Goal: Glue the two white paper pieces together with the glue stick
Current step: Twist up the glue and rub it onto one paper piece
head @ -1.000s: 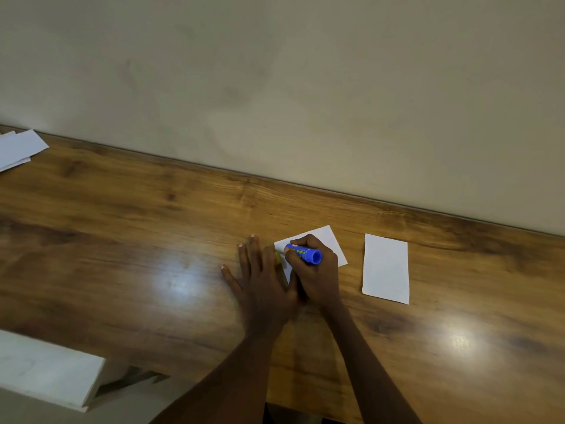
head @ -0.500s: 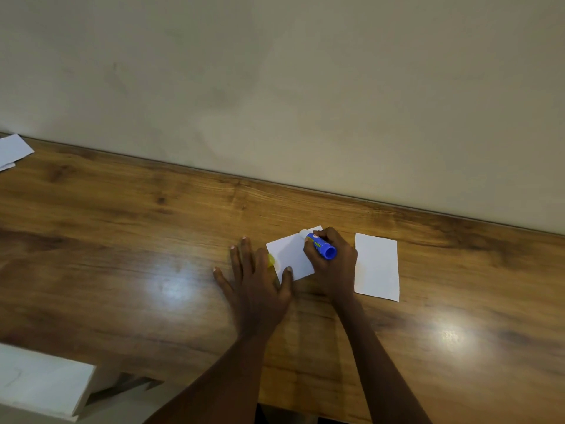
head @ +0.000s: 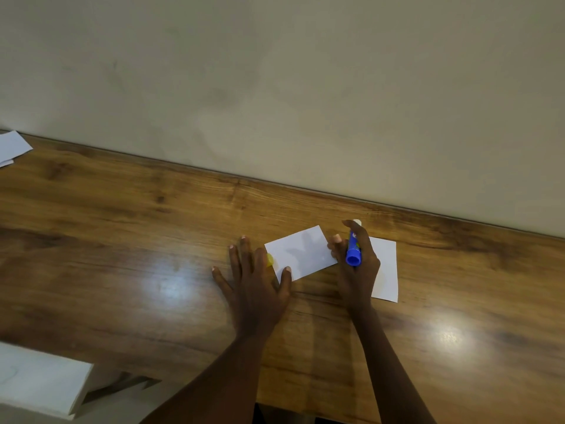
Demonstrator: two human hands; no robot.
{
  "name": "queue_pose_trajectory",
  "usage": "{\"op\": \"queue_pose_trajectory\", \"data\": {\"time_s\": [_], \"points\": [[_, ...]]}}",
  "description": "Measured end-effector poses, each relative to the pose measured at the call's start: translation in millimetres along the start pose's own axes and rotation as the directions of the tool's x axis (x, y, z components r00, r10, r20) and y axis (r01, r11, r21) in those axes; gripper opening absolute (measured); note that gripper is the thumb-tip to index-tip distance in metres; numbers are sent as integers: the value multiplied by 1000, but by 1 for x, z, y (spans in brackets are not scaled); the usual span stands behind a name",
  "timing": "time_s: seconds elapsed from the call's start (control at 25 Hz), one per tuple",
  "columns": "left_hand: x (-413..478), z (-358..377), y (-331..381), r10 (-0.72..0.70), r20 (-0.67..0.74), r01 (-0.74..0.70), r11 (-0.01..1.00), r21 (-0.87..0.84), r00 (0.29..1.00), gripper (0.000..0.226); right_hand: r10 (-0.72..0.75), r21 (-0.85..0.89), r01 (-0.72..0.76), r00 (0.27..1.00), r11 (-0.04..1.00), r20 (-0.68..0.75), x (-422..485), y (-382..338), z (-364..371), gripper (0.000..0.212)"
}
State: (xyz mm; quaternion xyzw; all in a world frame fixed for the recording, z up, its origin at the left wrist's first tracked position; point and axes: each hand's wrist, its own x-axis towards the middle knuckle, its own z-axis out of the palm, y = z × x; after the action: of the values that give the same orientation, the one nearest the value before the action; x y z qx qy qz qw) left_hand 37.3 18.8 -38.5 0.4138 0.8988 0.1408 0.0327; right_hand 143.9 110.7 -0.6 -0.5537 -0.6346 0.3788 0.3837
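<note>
Two white paper pieces lie on the wooden table (head: 122, 240). The nearer piece (head: 301, 252) is tilted, and my left hand (head: 253, 280) lies flat with fingers spread, its thumb pressing the paper's lower left corner. A small yellow thing (head: 269, 259), perhaps the glue cap, peeks from under the left fingers. My right hand (head: 356, 267) grips the blue glue stick (head: 353, 247), whose white tip points away beyond the paper's right edge. The second paper (head: 386, 270) lies to the right, partly covered by the right hand.
More white sheets (head: 12, 146) sit at the far left edge of the table by the wall. A white box-like object (head: 39, 381) stands below the table's near edge at lower left. The beige wall runs along the table's back edge.
The right hand has carried the glue stick rightward across the tilted paper, from its left part to past its right edge. The left hand stays flat on the paper's left corner.
</note>
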Motion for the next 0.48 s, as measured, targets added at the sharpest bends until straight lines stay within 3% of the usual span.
{"op": "queue_pose_trajectory", "data": {"time_s": [0.2,0.48], "points": [[-2,2,0,-5,6,5,1000,-18,1000,62,69,-253,0,962,967,265,-5,-7,-2,34],[-1,2,0,-4,-6,4,999,-33,1000,60,57,-572,246,887,783,459,-9,-7,-9,52]]}}
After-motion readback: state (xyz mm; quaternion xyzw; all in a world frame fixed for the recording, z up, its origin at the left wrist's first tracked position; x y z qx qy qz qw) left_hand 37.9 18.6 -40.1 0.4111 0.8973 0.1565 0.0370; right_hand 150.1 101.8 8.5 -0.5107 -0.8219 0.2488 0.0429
